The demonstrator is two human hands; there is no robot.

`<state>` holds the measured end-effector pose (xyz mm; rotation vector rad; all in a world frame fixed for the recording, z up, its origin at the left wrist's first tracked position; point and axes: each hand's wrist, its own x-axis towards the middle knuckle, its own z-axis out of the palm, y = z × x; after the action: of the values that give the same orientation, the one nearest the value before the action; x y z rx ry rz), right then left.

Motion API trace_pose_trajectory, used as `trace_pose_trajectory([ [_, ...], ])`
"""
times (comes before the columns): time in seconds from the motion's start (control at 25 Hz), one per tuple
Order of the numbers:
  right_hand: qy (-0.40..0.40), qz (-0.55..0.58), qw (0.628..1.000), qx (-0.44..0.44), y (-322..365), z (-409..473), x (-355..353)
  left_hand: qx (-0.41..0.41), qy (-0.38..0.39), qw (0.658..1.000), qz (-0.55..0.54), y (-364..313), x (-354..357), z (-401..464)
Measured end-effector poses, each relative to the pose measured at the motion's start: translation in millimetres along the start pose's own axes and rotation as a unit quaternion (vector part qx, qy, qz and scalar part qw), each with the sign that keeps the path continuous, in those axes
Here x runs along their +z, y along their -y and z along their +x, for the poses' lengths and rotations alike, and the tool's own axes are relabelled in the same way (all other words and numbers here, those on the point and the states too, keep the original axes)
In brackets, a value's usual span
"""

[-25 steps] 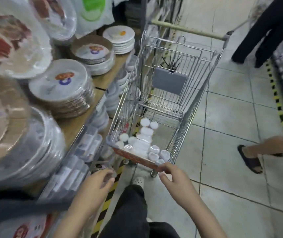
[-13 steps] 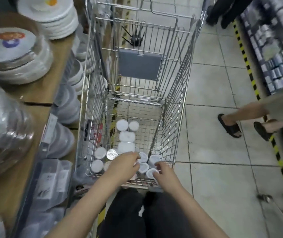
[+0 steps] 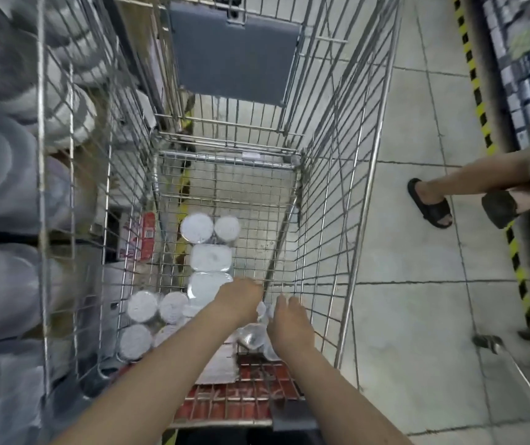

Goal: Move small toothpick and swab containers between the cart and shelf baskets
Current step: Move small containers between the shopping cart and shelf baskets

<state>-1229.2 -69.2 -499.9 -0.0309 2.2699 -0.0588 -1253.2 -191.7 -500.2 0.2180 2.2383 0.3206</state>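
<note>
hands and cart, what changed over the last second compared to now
Both hands went from the cart's near edge down into the cart. The left hand and right hand now reach among the clear containers at the near end; whether either has a grip is unclear. The white-lidded containers farther in stayed where they were.

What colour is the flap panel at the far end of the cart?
The flap panel is plain grey, with no pattern; it shows best in the head view.

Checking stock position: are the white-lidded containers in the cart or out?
In: the white-lidded containers lie on the wire floor of the cart, both hands among them.
</note>
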Motion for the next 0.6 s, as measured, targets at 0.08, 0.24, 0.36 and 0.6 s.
trace_pose_trajectory([
  [0.08, -0.011, -0.027, 1.000, 0.002, 0.0, 5.8, 4.2, 0.007, 0.020, 1.000, 0.022, 3.6, 6.4, 10.5],
  [0.24, -0.007, -0.102, 0.995, -0.003, -0.8, 9.8, 6.6, 0.004, 0.025, 0.998, 0.061, 7.8, 13.1, 20.1],
  [0.36, 0.009, -0.124, 0.992, -0.011, -0.2, 9.2, 8.6, 0.002, 0.032, 0.996, 0.088, 4.6, 17.1, 23.5],
  [0.6, -0.034, -0.074, 0.997, -0.005, 2.7, -2.3, -12.4, -0.057, 0.029, 0.993, 0.098, -6.0, 20.6, 29.4],
])
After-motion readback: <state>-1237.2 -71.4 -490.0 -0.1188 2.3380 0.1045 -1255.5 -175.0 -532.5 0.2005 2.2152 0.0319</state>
